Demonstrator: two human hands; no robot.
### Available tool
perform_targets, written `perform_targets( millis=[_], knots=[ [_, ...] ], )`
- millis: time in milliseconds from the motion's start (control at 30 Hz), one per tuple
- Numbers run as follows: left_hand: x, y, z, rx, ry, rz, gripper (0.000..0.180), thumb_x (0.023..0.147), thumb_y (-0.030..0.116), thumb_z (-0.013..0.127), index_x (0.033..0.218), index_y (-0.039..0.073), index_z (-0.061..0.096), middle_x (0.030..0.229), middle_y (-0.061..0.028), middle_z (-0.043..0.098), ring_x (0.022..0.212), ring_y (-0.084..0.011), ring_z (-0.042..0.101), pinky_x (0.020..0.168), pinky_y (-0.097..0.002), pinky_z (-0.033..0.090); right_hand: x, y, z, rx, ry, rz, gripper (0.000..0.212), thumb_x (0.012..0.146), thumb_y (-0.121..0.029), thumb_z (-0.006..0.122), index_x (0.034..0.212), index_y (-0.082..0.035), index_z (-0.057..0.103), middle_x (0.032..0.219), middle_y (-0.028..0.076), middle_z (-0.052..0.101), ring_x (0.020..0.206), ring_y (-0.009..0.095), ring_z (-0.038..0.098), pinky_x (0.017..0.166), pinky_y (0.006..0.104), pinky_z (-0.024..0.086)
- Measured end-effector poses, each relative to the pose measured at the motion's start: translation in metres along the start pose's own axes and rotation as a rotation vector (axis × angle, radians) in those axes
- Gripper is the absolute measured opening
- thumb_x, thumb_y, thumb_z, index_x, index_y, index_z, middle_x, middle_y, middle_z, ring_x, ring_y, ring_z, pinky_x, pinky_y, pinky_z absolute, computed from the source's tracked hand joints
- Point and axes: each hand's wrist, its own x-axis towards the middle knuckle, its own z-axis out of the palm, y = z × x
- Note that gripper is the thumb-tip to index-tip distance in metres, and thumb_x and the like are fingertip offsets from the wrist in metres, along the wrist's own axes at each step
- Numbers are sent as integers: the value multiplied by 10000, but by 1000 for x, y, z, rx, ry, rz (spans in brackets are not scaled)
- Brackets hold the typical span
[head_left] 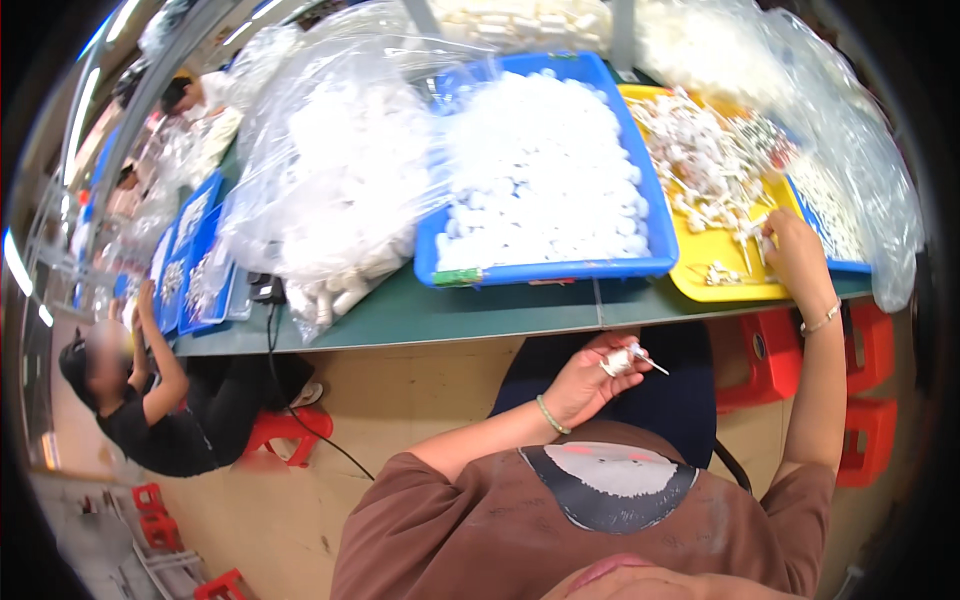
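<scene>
Over my lap, my left hand (590, 385) is closed around a small white plastic part (618, 362) with a thin pale rod sticking out to the right. My right hand (797, 255) reaches down into the right side of a yellow tray (700, 285). Its fingers are bent together at some small white pieces with thin stems (750, 232), and what they pinch is too small to make out. Farther back in that tray lies a tangled heap of similar white parts (700, 140).
A blue tray (550, 268) full of white caps stands left of the yellow one, beside a clear bag (340, 180) of white pieces. At the right are another blue tray (850, 264) and plastic sheeting (895, 220). A co-worker (160, 400) sits at the left; red stools (765, 360) stand below.
</scene>
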Motion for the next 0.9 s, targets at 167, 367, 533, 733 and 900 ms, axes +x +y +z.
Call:
perform_targets(
  millis=[167,367,533,733,900],
  knots=[
    [2,1,0,-43,-18,-23,272,932,91,585,1195,45,535,1144,-139,602,1090,-250,614,920,-318,540,-9,18,12,56,152,117,176,778,42,533,946,-9,553,882,183,592,839,356,582,710,399,465],
    [0,0,0,-49,-29,-16,264,938,108,580,1196,64,545,1158,-122,601,1103,-238,612,916,-309,541,-44,-53,-28,353,331,61,195,867,56,535,1053,24,579,993,133,588,916,276,581,789,315,461],
    [3,-1,0,-50,-55,18,259,936,120,587,1190,81,553,1157,-106,602,1108,-226,610,902,-288,544,-98,-146,-8,697,30,1,253,721,107,611,942,-11,643,851,117,578,770,249,586,663,311,473],
    [0,2,5,26,8,53,228,939,108,578,1161,72,544,1139,-98,608,1090,-211,616,894,-273,544,-114,-165,21,845,-17,125,236,747,106,606,951,-2,655,856,85,586,661,137,551,556,245,432],
    [0,0,5,81,46,70,221,939,112,580,1152,68,538,1120,-97,615,1068,-202,622,894,-274,539,-115,-164,26,830,-26,131,259,732,109,606,964,1,649,864,106,591,699,186,575,593,275,455]
  ],
)
